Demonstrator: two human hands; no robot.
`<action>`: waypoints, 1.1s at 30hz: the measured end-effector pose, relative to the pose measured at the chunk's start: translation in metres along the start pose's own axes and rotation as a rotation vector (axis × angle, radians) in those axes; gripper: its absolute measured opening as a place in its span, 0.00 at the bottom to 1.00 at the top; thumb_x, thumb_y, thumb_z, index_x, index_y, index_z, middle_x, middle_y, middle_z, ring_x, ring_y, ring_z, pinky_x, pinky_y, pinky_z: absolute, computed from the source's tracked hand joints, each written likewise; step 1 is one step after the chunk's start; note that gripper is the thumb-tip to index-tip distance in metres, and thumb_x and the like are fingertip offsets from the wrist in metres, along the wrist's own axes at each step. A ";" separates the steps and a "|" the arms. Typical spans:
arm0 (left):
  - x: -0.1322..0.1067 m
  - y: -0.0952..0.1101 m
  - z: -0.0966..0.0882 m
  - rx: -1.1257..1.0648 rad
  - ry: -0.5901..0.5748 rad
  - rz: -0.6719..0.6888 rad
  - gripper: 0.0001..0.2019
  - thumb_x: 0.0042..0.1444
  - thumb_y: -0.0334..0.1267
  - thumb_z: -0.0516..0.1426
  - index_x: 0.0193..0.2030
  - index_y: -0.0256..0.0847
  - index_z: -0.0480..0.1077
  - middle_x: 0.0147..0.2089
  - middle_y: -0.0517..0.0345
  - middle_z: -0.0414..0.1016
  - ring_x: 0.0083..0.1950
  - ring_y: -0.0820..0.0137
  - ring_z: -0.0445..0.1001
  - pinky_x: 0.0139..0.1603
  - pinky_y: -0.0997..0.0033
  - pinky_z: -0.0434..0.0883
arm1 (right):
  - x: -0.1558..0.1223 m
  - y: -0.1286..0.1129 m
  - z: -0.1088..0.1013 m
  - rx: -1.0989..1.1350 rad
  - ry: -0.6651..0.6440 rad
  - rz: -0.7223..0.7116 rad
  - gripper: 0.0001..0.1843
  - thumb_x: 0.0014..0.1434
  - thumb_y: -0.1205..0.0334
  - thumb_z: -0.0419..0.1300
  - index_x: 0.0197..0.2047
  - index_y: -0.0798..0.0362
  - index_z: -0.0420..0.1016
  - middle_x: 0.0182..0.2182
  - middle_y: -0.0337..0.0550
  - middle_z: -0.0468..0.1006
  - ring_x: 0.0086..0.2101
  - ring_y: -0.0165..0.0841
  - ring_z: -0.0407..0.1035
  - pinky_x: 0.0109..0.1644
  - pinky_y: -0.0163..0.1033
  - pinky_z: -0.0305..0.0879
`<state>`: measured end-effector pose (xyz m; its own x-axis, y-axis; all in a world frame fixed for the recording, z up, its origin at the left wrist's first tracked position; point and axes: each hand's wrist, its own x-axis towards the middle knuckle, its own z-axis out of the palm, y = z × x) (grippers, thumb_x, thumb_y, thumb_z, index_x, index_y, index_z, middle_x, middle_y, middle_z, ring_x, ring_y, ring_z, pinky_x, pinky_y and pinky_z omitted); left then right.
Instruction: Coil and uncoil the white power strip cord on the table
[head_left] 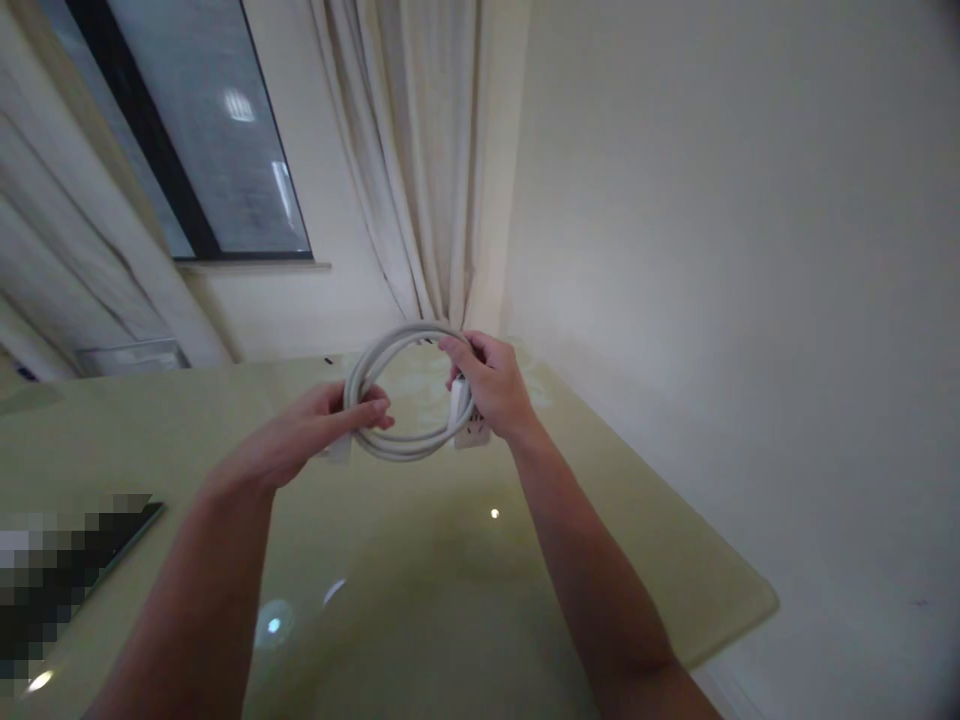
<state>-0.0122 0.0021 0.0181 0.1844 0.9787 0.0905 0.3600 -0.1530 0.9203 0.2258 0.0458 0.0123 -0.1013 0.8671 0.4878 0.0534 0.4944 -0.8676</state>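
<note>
Nearest the camera, both bare forearms are seen stretched forward and slightly inward from the bottom edge, above a glossy pale yellow-green tabletop (pixel 450 600) on which small light reflections are caught. At the left edge of that tabletop a dark, flat rectangular object (pixel 127 535) is laid; its nearer part is blurred and cannot be made out.

Further out, the left hand (pixel 322 425) is held palm inward, wrist nearly straight, with the thumb and fingers pinched shut on the left side of a coiled white round cable (pixel 405 452). A small white piece (pixel 339 450) is glimpsed just under this hand; what it is cannot be told. The right hand (pixel 491 385) is raised a little higher, wrist bent, knuckles turned upward, and its fingers are curled tightly around the right side of the same coil together with a white plastic socket block (pixel 471 433), whose slotted face is shown below the palm. The coil is thus held between the two hands as an almost upright ring, lifted above the far part of the table and apart from its surface.

Beyond the hands, cream pleated curtains (pixel 412 150) are hung in the corner. To the left a dark-framed window (pixel 202 130) is set above a sill, and to the right a plain off-white wall (pixel 712 250) is seen.
</note>
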 end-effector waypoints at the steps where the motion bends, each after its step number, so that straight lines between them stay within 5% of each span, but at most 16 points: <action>1: 0.003 -0.002 0.003 -0.005 -0.006 -0.009 0.24 0.48 0.60 0.72 0.36 0.39 0.80 0.33 0.52 0.82 0.36 0.63 0.78 0.34 0.70 0.74 | 0.003 0.006 -0.001 0.039 0.015 0.035 0.21 0.66 0.40 0.64 0.38 0.52 0.76 0.24 0.33 0.73 0.23 0.28 0.70 0.27 0.32 0.63; 4: 0.014 -0.014 0.014 -0.109 -0.011 -0.056 0.26 0.52 0.63 0.70 0.30 0.38 0.77 0.28 0.53 0.79 0.29 0.68 0.74 0.30 0.71 0.71 | 0.013 0.027 -0.006 0.147 0.022 0.165 0.22 0.62 0.44 0.66 0.51 0.51 0.79 0.24 0.31 0.72 0.22 0.28 0.71 0.24 0.31 0.63; 8: 0.035 -0.050 0.032 -0.441 -0.032 -0.087 0.24 0.51 0.56 0.73 0.42 0.36 0.79 0.41 0.47 0.84 0.38 0.67 0.80 0.40 0.69 0.78 | 0.020 0.063 -0.022 0.109 0.078 0.373 0.26 0.62 0.50 0.65 0.58 0.55 0.79 0.22 0.31 0.71 0.21 0.29 0.71 0.24 0.32 0.64; 11: 0.050 -0.086 0.055 -0.421 0.012 -0.128 0.30 0.51 0.54 0.74 0.54 0.37 0.78 0.51 0.42 0.84 0.46 0.64 0.82 0.48 0.66 0.78 | 0.020 0.095 -0.038 -0.024 0.170 0.436 0.24 0.63 0.53 0.63 0.57 0.59 0.80 0.21 0.32 0.71 0.21 0.29 0.70 0.25 0.32 0.62; 16: 0.064 -0.134 0.098 -0.269 0.298 -0.100 0.27 0.57 0.54 0.67 0.56 0.37 0.74 0.65 0.32 0.76 0.58 0.57 0.81 0.56 0.60 0.77 | 0.020 0.142 -0.067 -0.212 0.374 0.474 0.24 0.65 0.51 0.62 0.58 0.57 0.80 0.24 0.35 0.76 0.26 0.32 0.74 0.30 0.33 0.66; 20: 0.068 -0.156 0.111 -0.190 0.408 -0.067 0.20 0.60 0.49 0.61 0.53 0.37 0.73 0.55 0.38 0.81 0.44 0.61 0.83 0.48 0.60 0.79 | 0.029 0.171 -0.096 -0.337 0.522 0.544 0.21 0.71 0.50 0.61 0.59 0.54 0.79 0.42 0.47 0.84 0.42 0.38 0.80 0.44 0.38 0.76; 24: 0.069 -0.166 0.111 -0.133 0.403 -0.031 0.14 0.60 0.46 0.58 0.46 0.39 0.75 0.40 0.48 0.82 0.36 0.63 0.82 0.42 0.62 0.79 | 0.040 0.192 -0.119 -0.394 0.596 0.629 0.21 0.72 0.52 0.65 0.64 0.53 0.75 0.60 0.52 0.77 0.54 0.43 0.77 0.57 0.54 0.78; 30: 0.071 -0.172 0.111 -0.051 0.379 0.006 0.13 0.59 0.43 0.56 0.44 0.39 0.77 0.36 0.52 0.82 0.33 0.65 0.80 0.37 0.65 0.76 | 0.039 0.207 -0.129 -0.467 0.653 0.611 0.22 0.72 0.52 0.65 0.64 0.52 0.74 0.60 0.51 0.77 0.54 0.43 0.77 0.57 0.54 0.78; 33: 0.072 -0.173 0.110 -0.029 0.379 0.019 0.13 0.58 0.43 0.56 0.43 0.39 0.77 0.34 0.52 0.81 0.32 0.64 0.79 0.37 0.65 0.75 | 0.019 0.202 -0.129 -0.512 0.724 0.535 0.21 0.73 0.55 0.61 0.64 0.57 0.75 0.62 0.58 0.76 0.59 0.48 0.74 0.63 0.59 0.73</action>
<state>0.0389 0.0839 -0.1765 -0.1623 0.9579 0.2367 0.3328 -0.1727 0.9270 0.3628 0.1701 -0.1414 0.6728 0.7266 0.1390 0.3492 -0.1463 -0.9256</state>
